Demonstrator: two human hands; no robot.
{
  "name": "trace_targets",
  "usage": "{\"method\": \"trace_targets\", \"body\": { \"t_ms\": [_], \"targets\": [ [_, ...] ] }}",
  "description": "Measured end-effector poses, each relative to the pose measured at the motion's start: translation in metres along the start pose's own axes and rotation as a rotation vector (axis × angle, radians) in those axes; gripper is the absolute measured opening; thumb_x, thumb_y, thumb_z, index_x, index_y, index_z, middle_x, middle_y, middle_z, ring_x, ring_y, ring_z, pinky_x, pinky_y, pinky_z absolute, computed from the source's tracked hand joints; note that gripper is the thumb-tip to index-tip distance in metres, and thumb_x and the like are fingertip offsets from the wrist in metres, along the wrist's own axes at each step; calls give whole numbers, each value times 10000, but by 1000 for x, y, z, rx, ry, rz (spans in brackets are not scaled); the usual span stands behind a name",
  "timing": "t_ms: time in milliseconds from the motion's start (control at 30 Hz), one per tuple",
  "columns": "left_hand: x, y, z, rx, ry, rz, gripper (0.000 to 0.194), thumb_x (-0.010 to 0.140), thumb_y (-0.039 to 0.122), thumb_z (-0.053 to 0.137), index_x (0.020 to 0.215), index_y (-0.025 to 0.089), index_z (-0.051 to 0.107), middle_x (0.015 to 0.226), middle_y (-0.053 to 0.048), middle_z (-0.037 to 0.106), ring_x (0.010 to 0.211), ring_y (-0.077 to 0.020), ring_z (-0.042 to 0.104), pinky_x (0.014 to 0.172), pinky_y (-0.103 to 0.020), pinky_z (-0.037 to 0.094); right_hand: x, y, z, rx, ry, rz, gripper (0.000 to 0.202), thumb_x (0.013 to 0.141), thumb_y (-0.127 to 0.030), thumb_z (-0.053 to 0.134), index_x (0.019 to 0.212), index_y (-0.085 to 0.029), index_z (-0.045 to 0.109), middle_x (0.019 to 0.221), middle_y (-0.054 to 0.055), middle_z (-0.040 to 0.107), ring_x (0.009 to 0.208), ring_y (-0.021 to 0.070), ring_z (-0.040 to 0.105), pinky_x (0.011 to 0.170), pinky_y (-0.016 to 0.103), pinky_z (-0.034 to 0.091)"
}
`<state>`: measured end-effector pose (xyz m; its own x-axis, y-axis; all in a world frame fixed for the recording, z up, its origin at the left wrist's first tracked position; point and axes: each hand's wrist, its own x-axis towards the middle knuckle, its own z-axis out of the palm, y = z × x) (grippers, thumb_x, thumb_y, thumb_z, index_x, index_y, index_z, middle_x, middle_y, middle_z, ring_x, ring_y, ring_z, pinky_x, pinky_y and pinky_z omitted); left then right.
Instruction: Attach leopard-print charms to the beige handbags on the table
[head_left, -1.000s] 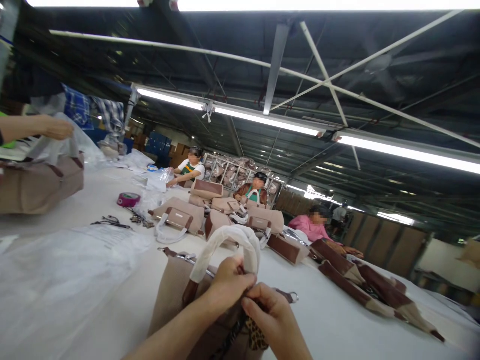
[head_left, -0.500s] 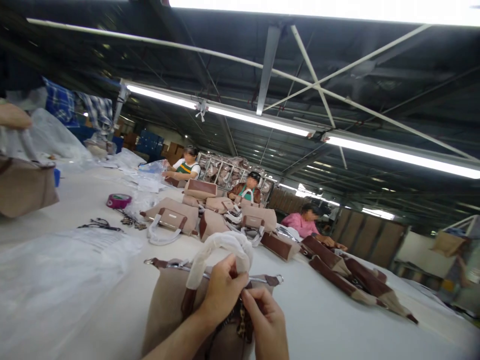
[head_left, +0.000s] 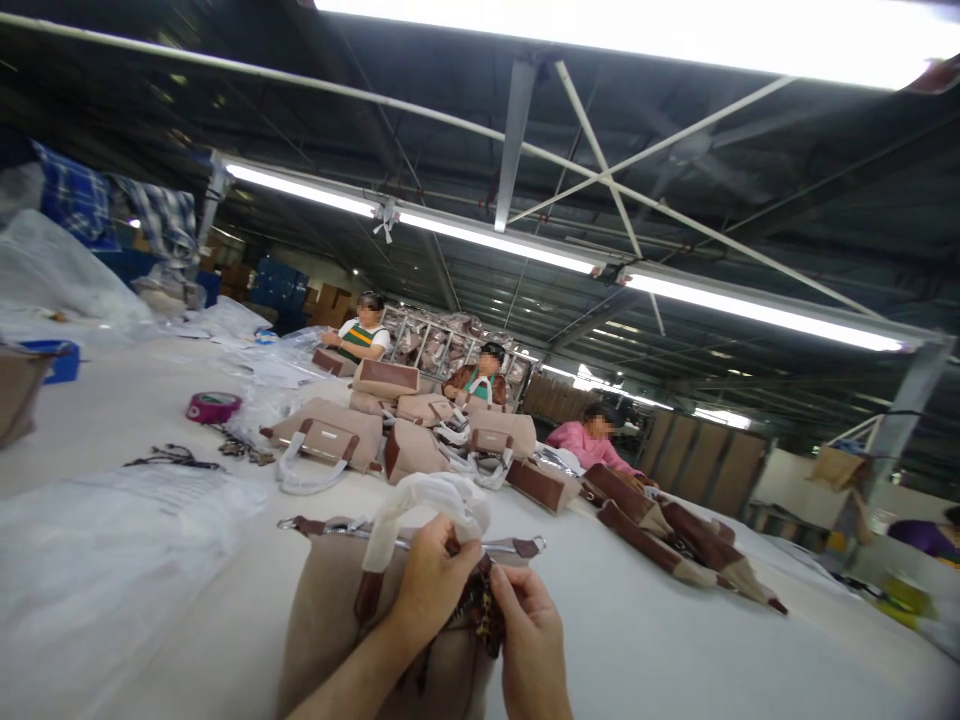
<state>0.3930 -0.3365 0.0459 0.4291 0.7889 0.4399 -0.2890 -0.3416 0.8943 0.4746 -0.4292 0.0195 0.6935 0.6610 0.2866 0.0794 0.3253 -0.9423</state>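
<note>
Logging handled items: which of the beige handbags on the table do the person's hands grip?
The nearest beige handbag, with the white-wrapped handle; left hand and right hand meet there.

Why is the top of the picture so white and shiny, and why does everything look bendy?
In the head view, the ceiling light at the top glares pure white, its detail washed out. The wide lens tilts and curves the table and roof beams. The left hand and right hand on the beige handbag look soft and slightly blurred, and far workers are small and hazy.
</note>
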Motion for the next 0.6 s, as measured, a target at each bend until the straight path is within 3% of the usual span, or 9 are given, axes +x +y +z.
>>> {"method": "trace_targets", "body": {
  "t_ms": [100, 200, 367, 500, 600],
  "targets": [
    [9, -3, -2, -70, -86, 9, 38, 699, 184, 570, 684, 196, 538, 644, 37, 559, 647, -143, 504, 618, -249, 359, -7, 30, 9, 38, 118, -66, 522, 664, -674, 752, 865, -203, 651, 816, 21, 728, 787, 200, 657, 739, 298, 539],
    [16, -4, -8, -137, -198, 11, 61, 690, 194, 575, 745, 192, 548, 670, 33, 590, 645, -141, 530, 621, -243, 390, -8, 40, 10, 41, 65, -66, 539, 675, -637, 771, 947, -192, 636, 871, 48, 753, 820, 221, 684, 751, 317, 549],
    [18, -4, -14, -192, -271, 2, 102, 696, 214, 588, 787, 182, 553, 691, 23, 607, 648, -142, 540, 624, -245, 404, -5, 17, -4, -48, -77, -8, 512, 673, -594, 797, 923, -213, 562, 669, -24, 697, 600, 167, 637, 560, 255, 480],
    [17, -6, -13, -210, -271, 3, 110, 690, 222, 605, 774, 184, 547, 676, 32, 584, 642, -138, 525, 617, -243, 390, -4, 5, -7, -137, -125, 4, 477, 643, -547, 820, 864, -202, 575, 632, -36, 662, 574, 146, 583, 554, 244, 438],
    [18, -6, -13, -214, -268, 3, 101, 707, 226, 593, 784, 186, 543, 689, 32, 583, 652, -138, 525, 629, -245, 392, 1, -1, -5, -222, -155, 45, 430, 616, -552, 808, 710, -201, 578, 553, -56, 593, 529, 126, 540, 505, 222, 393]
  ]
}}
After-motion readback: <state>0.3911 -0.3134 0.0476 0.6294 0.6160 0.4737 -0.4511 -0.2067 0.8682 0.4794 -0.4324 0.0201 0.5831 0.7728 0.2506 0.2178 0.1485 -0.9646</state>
